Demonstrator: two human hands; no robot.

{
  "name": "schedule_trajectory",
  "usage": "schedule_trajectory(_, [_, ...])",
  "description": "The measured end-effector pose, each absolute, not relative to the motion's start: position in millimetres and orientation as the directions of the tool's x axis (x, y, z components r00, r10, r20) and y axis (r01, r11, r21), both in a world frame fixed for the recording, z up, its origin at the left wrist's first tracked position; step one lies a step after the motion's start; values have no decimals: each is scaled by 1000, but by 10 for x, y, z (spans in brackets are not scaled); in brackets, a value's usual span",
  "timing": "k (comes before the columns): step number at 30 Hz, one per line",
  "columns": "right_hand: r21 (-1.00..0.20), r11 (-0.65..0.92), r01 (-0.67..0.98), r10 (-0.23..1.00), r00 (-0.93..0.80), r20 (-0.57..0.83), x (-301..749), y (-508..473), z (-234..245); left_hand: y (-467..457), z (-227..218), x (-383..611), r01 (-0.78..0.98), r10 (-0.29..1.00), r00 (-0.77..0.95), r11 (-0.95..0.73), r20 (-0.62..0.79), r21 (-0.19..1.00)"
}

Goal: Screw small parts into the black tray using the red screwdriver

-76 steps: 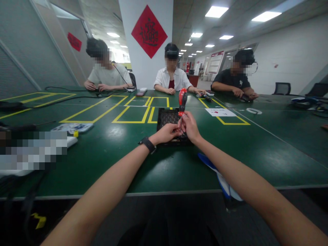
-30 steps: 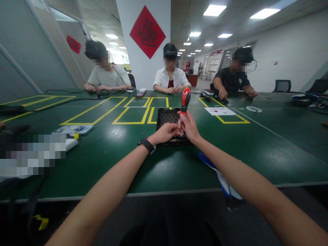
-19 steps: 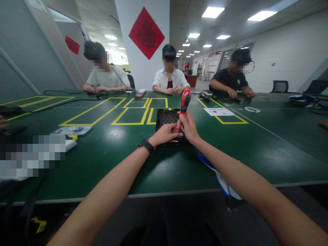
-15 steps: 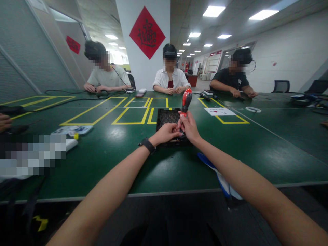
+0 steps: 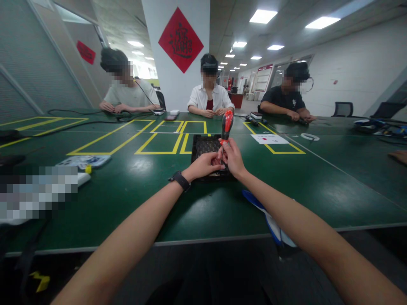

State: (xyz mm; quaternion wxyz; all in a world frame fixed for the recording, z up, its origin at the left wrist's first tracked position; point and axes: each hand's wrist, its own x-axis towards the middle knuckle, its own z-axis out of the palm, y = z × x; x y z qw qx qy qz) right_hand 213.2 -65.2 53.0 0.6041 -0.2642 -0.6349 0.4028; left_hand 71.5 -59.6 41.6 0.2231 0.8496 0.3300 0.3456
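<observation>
A black tray-like board (image 5: 203, 146) lies flat on the green table (image 5: 127, 186) in front of me. My right hand (image 5: 232, 159) is closed round the lower shaft of a red-and-black-handled screwdriver (image 5: 227, 122), which stands nearly upright over the board's near right part. My left hand (image 5: 205, 164), with a black wristband, rests closed on the board right beside the screwdriver's tip; what its fingers pinch is hidden. The two hands touch each other.
Yellow tape rectangles (image 5: 159, 142) mark the table. A blue-and-white object (image 5: 270, 220) lies under my right forearm at the near edge. A white paper (image 5: 270, 138) and a white ring (image 5: 309, 136) lie to the right. Three people sit across the table. Cables run at far left.
The screwdriver handle has swayed slightly, from upright to leaning right and back. My hands stay on the board. The person at the far right has moved their hands about.
</observation>
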Motion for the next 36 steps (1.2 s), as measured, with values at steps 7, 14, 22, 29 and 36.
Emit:
schedule_trajectory(7, [-826, 546, -142, 822, -104, 561, 2131, -665, 547, -586, 432, 702, 441, 745, 545, -644, 384, 625])
schedule_trajectory(14, [-864, 477, -164, 852, -154, 500, 2136, -633, 533, -568, 441, 679, 266, 677, 657, -620, 332, 738])
schedule_trajectory(22, [-825, 546, -145, 818, -119, 562, 2118, -674, 538, -562, 408, 683, 382, 740, 540, -640, 401, 666])
schedule_trajectory(29, [-849, 492, -195, 840, -150, 521, 2139, -629, 532, -582, 449, 668, 338, 664, 633, -700, 398, 629])
schedule_trajectory(36, [-850, 483, -210, 840, -163, 517, 2138, -626, 531, -606, 448, 692, 319, 672, 648, -666, 358, 674])
